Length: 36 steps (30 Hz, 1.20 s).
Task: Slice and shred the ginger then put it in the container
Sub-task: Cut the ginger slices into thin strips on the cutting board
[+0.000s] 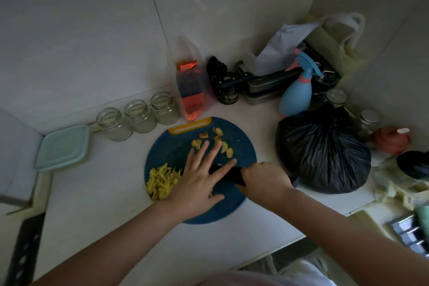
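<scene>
Centre frame, the knife (229, 173) is gripped by the right hand (264, 177), its blade covered by the flat, spread left hand (199, 183), beside shredded ginger (162, 181) on the cutting board (167, 153).

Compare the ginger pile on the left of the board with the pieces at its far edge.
The shredded ginger is thin pale-yellow strips; the far pieces are chunky, browner bits. The shredded ginger sits heaped together, while the far pieces lie scattered. Both lie on the blue cutting board.
</scene>
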Each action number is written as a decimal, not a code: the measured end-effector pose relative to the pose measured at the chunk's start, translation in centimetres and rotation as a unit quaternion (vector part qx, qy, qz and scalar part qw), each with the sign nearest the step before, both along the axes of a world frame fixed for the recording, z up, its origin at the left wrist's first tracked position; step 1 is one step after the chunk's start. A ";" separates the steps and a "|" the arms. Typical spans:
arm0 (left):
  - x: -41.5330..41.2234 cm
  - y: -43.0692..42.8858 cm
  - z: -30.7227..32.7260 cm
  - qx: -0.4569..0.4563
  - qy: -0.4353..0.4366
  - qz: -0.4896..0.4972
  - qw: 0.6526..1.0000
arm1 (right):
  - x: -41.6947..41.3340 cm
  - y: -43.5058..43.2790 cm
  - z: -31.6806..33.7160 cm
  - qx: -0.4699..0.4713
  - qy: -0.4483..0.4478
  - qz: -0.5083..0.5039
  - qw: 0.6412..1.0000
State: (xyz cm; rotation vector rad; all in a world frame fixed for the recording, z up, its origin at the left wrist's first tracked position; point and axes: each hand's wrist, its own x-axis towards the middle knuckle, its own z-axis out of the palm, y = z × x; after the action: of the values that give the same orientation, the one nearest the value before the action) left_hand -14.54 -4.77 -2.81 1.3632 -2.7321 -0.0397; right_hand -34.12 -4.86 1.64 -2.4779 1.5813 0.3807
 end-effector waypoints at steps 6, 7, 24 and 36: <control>2.2 -0.8 -2.0 0.055 0.000 0.100 0.993 | -0.6 -0.2 0.8 -0.013 -0.005 -0.018 1.000; 2.8 -1.1 -1.9 0.072 -0.010 0.127 0.989 | -1.1 -0.1 0.8 -0.015 -0.002 -0.026 1.000; 0.0 -3.6 -3.1 0.191 -0.031 -0.019 0.981 | -4.2 -3.0 -2.6 0.046 -0.253 -0.314 0.914; 4.9 -3.1 -1.1 0.112 0.090 0.107 0.984 | -2.8 -4.8 -4.1 0.106 -0.318 -0.392 0.857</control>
State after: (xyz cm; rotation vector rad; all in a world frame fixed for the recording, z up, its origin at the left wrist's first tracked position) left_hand -9.64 -7.88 -3.95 1.6151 -2.4781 -0.4461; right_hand -36.92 -9.63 -2.50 -1.3675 1.8861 -0.3412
